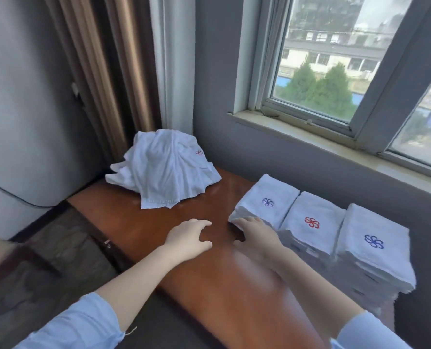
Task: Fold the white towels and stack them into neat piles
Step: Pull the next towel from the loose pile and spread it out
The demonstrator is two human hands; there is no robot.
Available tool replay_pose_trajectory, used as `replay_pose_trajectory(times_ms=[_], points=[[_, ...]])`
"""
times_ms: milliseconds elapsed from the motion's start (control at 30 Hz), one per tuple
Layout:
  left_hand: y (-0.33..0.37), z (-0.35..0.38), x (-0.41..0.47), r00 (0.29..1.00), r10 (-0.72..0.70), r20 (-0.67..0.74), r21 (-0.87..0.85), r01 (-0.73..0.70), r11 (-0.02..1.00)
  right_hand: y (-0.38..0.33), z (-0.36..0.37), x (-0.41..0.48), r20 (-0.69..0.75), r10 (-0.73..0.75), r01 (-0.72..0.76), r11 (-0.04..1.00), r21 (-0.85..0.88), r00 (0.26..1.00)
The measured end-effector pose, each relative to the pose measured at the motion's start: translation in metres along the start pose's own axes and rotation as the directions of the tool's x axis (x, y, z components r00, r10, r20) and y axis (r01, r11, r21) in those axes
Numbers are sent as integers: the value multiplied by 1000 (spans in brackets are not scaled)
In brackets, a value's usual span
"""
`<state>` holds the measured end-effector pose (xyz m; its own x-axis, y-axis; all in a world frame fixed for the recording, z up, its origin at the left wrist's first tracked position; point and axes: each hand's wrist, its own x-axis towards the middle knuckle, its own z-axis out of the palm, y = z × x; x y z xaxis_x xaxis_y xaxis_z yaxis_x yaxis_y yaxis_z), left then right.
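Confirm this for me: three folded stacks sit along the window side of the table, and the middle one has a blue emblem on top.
Not quite. In the head view the middle stack has a red emblem on top; the blue emblems are on the far stack and the near stack. The rest holds: three folded stacks sit along the window side of the table.
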<state>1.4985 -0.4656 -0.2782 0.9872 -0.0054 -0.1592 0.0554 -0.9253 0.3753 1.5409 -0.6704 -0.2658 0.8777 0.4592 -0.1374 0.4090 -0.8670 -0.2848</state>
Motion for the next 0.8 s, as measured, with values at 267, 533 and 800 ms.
replay_pose_trajectory(times_ms=[267,533,800], points=[[-138,-74,-4,998,-46,-48,-7,46,999,-130,20,84,-67,-21,24,999,41,998],[-264,-140,18,993,-20,-116,23,23,999,-236,40,166,-128,18,7,982,191,992],[-318,-175,83,990,44,-135,-19,-47,999,-259,22,241,-149,77,-46,979,201,986]])
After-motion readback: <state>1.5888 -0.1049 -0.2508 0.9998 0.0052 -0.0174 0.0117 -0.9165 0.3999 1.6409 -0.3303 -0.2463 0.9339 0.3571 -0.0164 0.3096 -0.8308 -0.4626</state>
